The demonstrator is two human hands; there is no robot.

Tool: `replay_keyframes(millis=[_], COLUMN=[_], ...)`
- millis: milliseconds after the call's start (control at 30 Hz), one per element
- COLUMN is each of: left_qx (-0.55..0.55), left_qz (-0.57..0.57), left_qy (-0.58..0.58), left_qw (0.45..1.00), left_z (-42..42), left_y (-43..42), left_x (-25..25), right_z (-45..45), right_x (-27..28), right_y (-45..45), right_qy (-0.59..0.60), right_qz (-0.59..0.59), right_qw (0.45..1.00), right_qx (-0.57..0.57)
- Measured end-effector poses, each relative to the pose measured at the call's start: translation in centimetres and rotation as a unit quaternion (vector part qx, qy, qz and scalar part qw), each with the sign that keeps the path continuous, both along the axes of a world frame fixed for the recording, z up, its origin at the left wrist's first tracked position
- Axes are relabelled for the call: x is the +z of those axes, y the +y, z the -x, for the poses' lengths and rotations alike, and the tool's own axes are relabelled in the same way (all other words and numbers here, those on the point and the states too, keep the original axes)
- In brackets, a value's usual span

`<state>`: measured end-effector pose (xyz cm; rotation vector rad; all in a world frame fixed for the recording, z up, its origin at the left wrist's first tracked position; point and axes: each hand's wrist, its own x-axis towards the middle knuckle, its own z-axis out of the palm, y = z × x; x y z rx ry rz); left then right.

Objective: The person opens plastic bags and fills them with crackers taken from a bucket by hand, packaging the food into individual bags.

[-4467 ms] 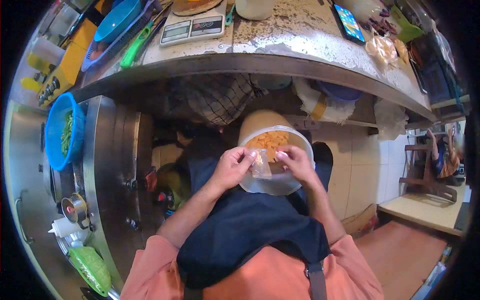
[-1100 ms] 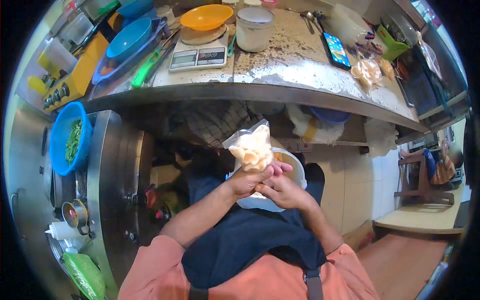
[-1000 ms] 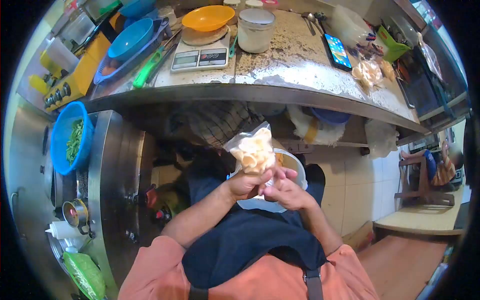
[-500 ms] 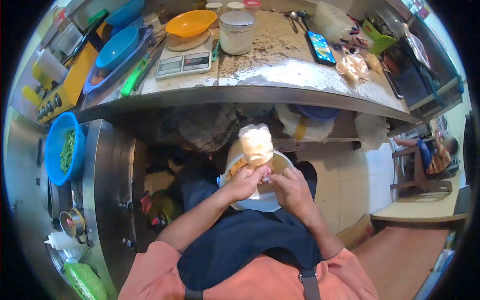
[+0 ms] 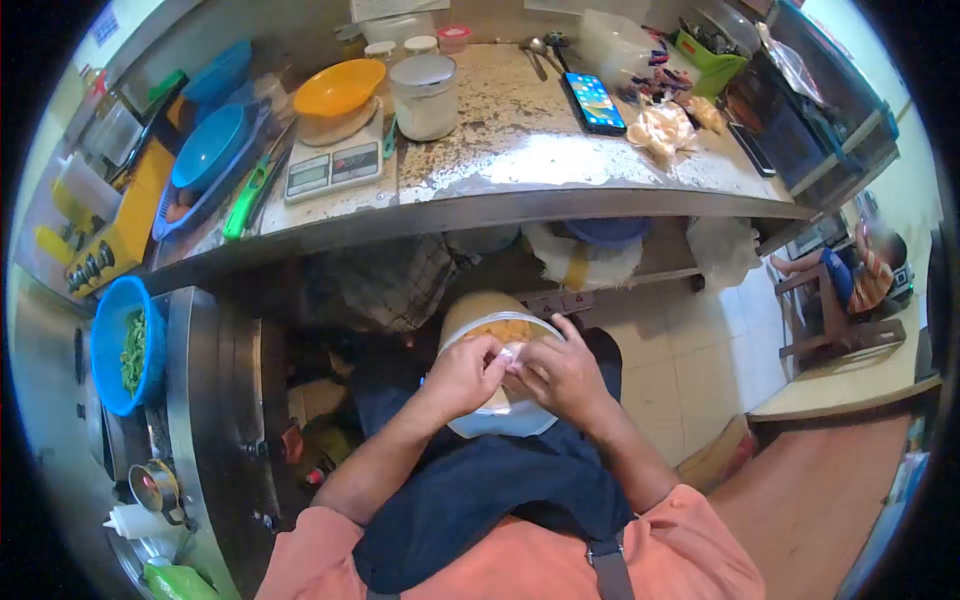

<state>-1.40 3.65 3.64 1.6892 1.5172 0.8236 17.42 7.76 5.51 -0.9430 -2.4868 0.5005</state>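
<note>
Between my knees stands a pale bucket [image 5: 505,424] with orange-yellow pieces [image 5: 508,328] inside, too blurred to name. Over its opening, my left hand [image 5: 460,374] is closed, pinching a small clear plastic bag [image 5: 511,354]. Opposite it, my right hand [image 5: 568,374] grips the same bag with bent fingers, the two hands almost touching. Only the whitish, gathered plastic shows between my fingertips; the rest of the bag is hidden.
Ahead is a steel counter [image 5: 480,205] with a kitchen scale [image 5: 335,168], orange bowl [image 5: 340,88], white-lidded jar [image 5: 424,98], phone [image 5: 595,102] and crumpled plastic bags [image 5: 663,128]. A blue basin [image 5: 103,345] of green vegetables stands left. Another person [image 5: 865,275] sits far right.
The filled bag that stood upright above my hands no longer shows there. Both hands have drawn together around the gathered plastic, and the camera view has shifted slightly.
</note>
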Motion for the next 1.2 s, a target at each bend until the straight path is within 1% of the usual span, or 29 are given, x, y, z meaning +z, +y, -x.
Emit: replay_keyframes(millis=[33, 100, 133, 167, 233, 300, 333, 400, 433, 500, 533, 600, 633, 667, 700, 733, 800, 833, 900, 933, 1067, 1133, 1167, 1200], left_qx=[-0.003, 0.027, 0.025, 0.012, -0.002, 0.008, 0.005, 0.012, 0.01, -0.059, -0.058, -0.128, -0.127, -0.133, -0.138, -0.137, -0.129, -0.128, -0.127, -0.125, -0.128, -0.124, -0.125, -0.125], left_qz=[0.001, 0.063, 0.063, 0.072, 0.081, 0.047, 0.046, -0.003, -0.003, -0.17, -0.167, -0.232, -0.232, -0.288, -0.344, -0.344, -0.392, -0.393, -0.413, -0.411, -0.38, -0.37, -0.366, -0.361], left_qy=[0.0, -0.105, -0.105, -0.107, -0.11, -0.172, -0.171, -0.15, -0.148, -0.045, -0.046, 0.021, 0.02, 0.032, 0.045, 0.045, 0.065, 0.064, 0.07, 0.071, 0.053, 0.038, 0.036, 0.035], left_qw=[1.0, 0.992, 0.992, 0.992, 0.991, 0.984, 0.984, 0.989, 0.989, 0.983, 0.983, 0.964, 0.964, 0.948, 0.928, 0.928, 0.909, 0.908, 0.899, 0.9, 0.914, 0.92, 0.922, 0.923], left_z=[-0.1, -0.2, -0.2, -0.1, 0.0, 0.0, 0.0, 0.1, 0.3, 1.0, 1.3, 1.8, 1.8, 1.9, 1.9, 2.0, 2.1, 2.1, 2.3, 2.4, 2.1, 1.9, 1.7, 1.6], left_y=[-0.2, -0.2, -0.2, -0.3, -0.1, 0.5, 0.6, 1.0, 1.3, 1.7, 1.8, 2.5, 2.8, 3.0, 3.1, 3.1, 3.2, 3.1, 2.8, 2.6, 1.7, 1.3, 1.1, 1.1], left_x=[-0.2, 0.2, 0.7, 1.4, 1.5, 0.6, 0.7, 1.2, 1.4, 1.9, 2.1, 3.0, 3.3, 3.6, 3.7, 3.8, 3.9, 3.8, 3.3, 2.9, 2.2, 2.2, 2.2, 2.2], right_z=[-0.1, -0.1, -0.2, -0.1, 0.3, 0.5, 0.5, 0.6, 0.6, 0.6, 0.7, 0.9, 1.0, 1.2, 1.3, 1.5, 1.8, 1.9, 2.2, 2.3, 2.4, 2.5, 2.4, 2.5], right_x=[-0.2, -0.4, -0.6, -0.9, -0.2, 0.8, 0.9, 1.0, 1.0, 1.0, 0.5, -0.4, -0.6, -0.7, -0.8, -1.0, -1.8, -2.2, -3.2, -3.5, -4.2, -4.6, -4.6, -4.0], right_y=[0.1, 0.6, 0.9, 1.1, 1.2, 1.2, 1.5, 2.0, 2.0, 1.9, 1.8, 2.1, 2.0, 1.9, 1.7, 1.5, 1.1, 0.8, 0.1, -0.4, -2.1, -2.9, -3.1, -3.4], right_qy=[0.0, 0.104, 0.104, 0.164, 0.222, 0.169, 0.17, 0.113, 0.114, 0.18, 0.178, 0.317, 0.316, 0.37, 0.415, 0.415, 0.452, 0.451, 0.484, 0.477, 0.47, 0.512, 0.51, 0.52], right_qz=[0.001, 0.113, 0.112, 0.133, 0.154, 0.192, 0.191, 0.076, 0.075, 0.162, 0.165, 0.18, 0.181, 0.313, 0.438, 0.438, 0.58, 0.58, 0.655, 0.673, 0.691, 0.691, 0.69, 0.692], right_qw=[1.0, 0.988, 0.988, 0.977, 0.961, 0.967, 0.967, 0.991, 0.991, 0.97, 0.969, 0.931, 0.931, 0.875, 0.798, 0.798, 0.677, 0.678, 0.58, 0.564, 0.544, 0.507, 0.509, 0.496], right_qx=[-0.003, 0.013, 0.011, 0.034, 0.056, -0.013, -0.015, -0.012, -0.014, -0.035, -0.036, 0.011, 0.011, 0.011, 0.011, 0.011, -0.024, -0.024, -0.019, -0.045, -0.07, -0.06, -0.059, -0.068])
